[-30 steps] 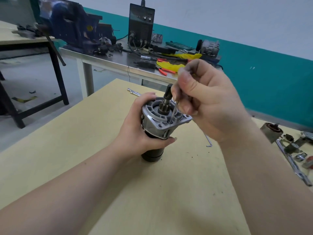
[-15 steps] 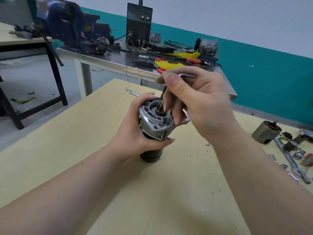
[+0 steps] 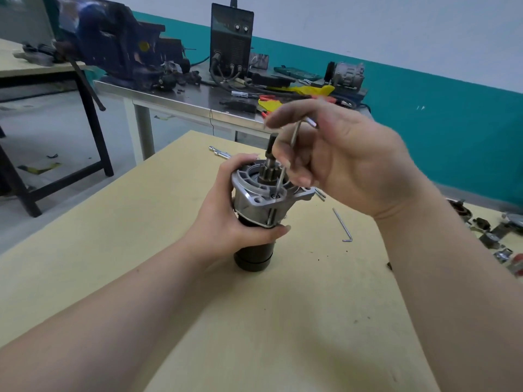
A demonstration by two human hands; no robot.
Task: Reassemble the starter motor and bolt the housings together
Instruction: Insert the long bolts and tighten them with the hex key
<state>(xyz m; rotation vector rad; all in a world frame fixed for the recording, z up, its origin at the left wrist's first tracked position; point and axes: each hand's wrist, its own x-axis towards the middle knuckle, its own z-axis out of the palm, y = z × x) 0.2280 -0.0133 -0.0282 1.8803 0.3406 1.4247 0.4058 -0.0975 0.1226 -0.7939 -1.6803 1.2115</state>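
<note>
The starter motor stands upright on the wooden table, black body down. Its grey aluminium front housing faces up, with the pinion shaft sticking out of the top. My left hand wraps around the motor just under the housing. My right hand is above it, fingers pinching an L-shaped hex key. The key's long leg stands nearly vertical with its tip in a bolt hole on the housing flange.
A second hex key lies right of the motor. Loose metal parts and a wrench sit at the table's right edge. A small bit lies behind the motor. A steel bench with a vise, welder and pliers stands beyond.
My right hand has turned the hex key around, palm now rotated toward me with the short leg pointing right. The left hand keeps the same hold on the motor.
</note>
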